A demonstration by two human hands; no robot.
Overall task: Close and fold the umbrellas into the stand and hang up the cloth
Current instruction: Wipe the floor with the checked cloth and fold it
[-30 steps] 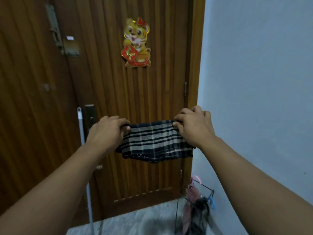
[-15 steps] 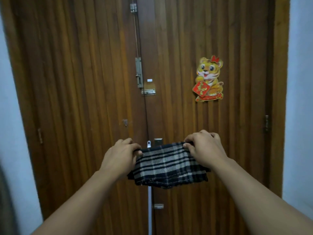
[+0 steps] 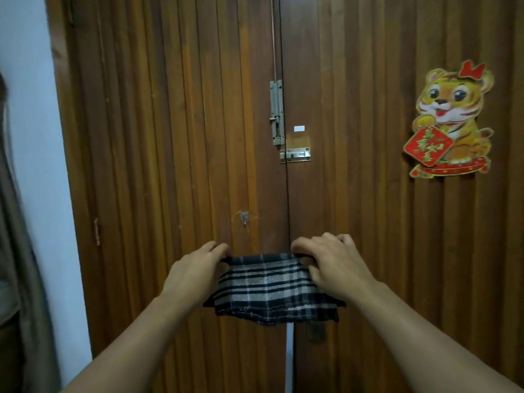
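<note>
A folded black-and-white plaid cloth (image 3: 269, 290) hangs stretched between my hands in front of a wooden double door. My left hand (image 3: 195, 268) pinches its upper left corner and my right hand (image 3: 331, 265) pinches its upper right corner. A small clear hook (image 3: 243, 218) is stuck on the left door leaf, just above and slightly left of the cloth's top edge. No umbrella or stand is in view.
The brown slatted door (image 3: 170, 137) fills the view, with metal bolts (image 3: 277, 114) at its centre seam and a tiger sticker (image 3: 450, 123) on the right leaf. A pale wall (image 3: 31, 109) and a hanging grey-brown fabric (image 3: 17, 251) are at the left.
The view has swung left from the umbrella stand corner to the middle of the door. Both hands kept hold of the cloth and now sit just below the hook.
</note>
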